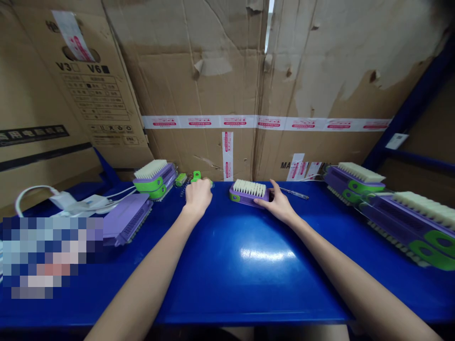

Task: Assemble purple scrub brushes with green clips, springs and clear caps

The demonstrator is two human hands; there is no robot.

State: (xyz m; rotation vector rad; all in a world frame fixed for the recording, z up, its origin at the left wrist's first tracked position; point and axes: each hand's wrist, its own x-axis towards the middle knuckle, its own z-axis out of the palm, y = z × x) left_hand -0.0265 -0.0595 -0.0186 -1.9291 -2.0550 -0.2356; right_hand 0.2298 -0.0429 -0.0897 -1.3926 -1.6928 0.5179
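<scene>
The right hand (280,204) pinches the end of a brush (249,193), bristles up, toward twelve o'clock on the desk (227,274); at eleven, the left hand (199,196) curls by a green piece (195,176) (its grip's contents, I cannot tell).

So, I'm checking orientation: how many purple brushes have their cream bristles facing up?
4: a purple brush at back left, one in the middle, touched by the right hand, one at back right, and one nearer, by the right edge. Others may be hidden.
</scene>
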